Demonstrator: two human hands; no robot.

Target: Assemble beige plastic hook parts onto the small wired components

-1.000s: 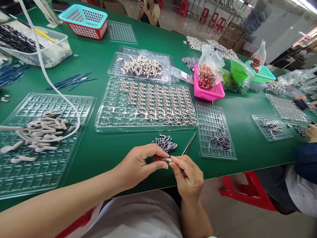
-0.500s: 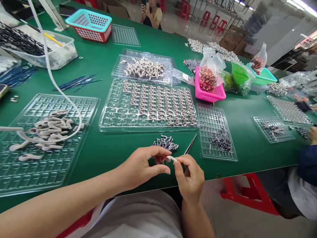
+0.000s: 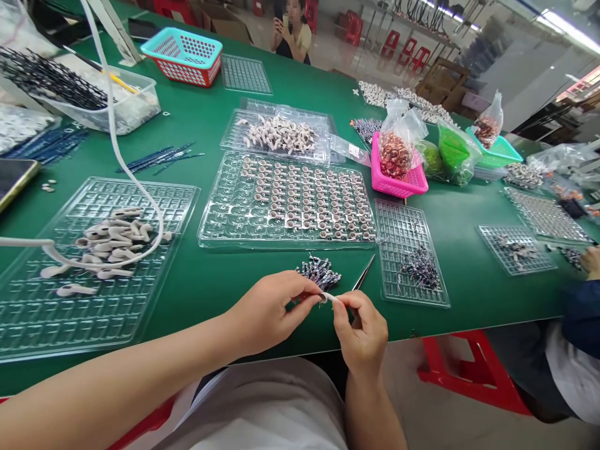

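Near the front edge of the table, my left hand (image 3: 276, 309) pinches one end of a small white earbud shell (image 3: 330, 297) between thumb and fingertips. The shell's other end is pinched by my right hand (image 3: 360, 328). Fingers cover much of the shell, including its rounded end. Just beyond my right hand are tweezers (image 3: 364, 272), pointing away; their rear is hidden, and I cannot tell whether they lie on the table or are tucked in that hand. A pile of small dark wired parts (image 3: 319, 271) lies behind my fingertips.
A clear tray (image 3: 225, 219) of seated earbud pieces lies ahead. On the left tray (image 3: 94, 319), white shells sit under a white cable (image 3: 122, 156). A pink basket (image 3: 398, 185) and a tray of dark parts (image 3: 394, 284) stand right. A co-worker's hand (image 3: 591, 259) shows far right.
My left thumb and fingers have closed together on the shell's end; they were further apart before. The right hand keeps its pinch. The whole view has shifted slightly.
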